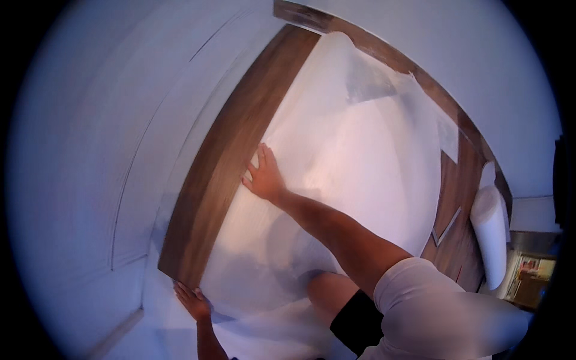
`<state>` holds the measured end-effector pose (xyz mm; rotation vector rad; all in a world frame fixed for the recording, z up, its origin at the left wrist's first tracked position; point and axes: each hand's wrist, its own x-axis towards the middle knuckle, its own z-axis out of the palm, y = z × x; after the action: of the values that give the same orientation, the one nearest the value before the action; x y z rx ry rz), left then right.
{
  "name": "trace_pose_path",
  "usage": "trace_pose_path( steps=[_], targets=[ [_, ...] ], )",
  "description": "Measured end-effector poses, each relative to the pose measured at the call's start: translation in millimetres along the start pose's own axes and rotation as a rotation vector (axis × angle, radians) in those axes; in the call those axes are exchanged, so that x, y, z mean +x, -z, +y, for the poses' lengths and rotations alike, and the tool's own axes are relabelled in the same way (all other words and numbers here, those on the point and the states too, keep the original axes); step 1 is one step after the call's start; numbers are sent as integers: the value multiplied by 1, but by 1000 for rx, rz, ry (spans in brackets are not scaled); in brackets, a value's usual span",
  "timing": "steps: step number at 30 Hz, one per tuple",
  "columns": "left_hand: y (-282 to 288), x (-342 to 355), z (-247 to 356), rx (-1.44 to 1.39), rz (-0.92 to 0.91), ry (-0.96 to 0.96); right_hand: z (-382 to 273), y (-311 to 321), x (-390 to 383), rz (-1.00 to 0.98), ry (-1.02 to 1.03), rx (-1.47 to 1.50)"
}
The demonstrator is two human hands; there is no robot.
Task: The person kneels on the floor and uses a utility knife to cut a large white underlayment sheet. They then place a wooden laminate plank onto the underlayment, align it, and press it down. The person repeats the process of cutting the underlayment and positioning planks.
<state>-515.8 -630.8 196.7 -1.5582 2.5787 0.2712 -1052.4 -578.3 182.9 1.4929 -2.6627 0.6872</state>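
A long dark brown floor plank [240, 132] lies along the wall on my left, over a white underlay sheet [372, 162]. My right hand [266, 175] rests against the plank's long inner edge, about midway along, with its fingers spread. At the plank's near short end is my left hand [194, 301], its fingers stretched out and touching that end. Neither hand is wrapped around anything. The sheet is wrinkled and raised in places, and its far end curls up near the far wall.
A brown baseboard strip [444, 99] runs along the far wall. To the right are more brown planks [459, 258], with an L-shaped tool [446, 228] on them. Beside them lies a white roll [491, 234]. My bent knee [336, 297] is close to the sheet.
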Motion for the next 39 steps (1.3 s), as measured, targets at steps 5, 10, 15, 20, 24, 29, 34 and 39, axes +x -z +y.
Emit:
trace_pose_path(
  steps=[5,10,15,20,24,29,34,39],
  targets=[
    [18,12,-35,24,-236,55,1,-2,13,32,-68,241],
    [49,76,17,55,-429,45,165,-1,134,253,-165,42],
    [17,259,136,240,288,-489,262,18,211,195,-164,-149],
    [22,486,418,-267,82,-517,270,11,213,63,-229,-113],
    [14,594,547,-129,172,-401,269,19,223,104,-218,15],
    [9,609,607,-64,37,-275,276,29,217,85,-223,40],
    [-10,597,590,-75,200,-504,277,30,218,60,-213,70],
    [-11,545,583,-217,262,-583,278,32,218,18,-190,50]
  ],
)
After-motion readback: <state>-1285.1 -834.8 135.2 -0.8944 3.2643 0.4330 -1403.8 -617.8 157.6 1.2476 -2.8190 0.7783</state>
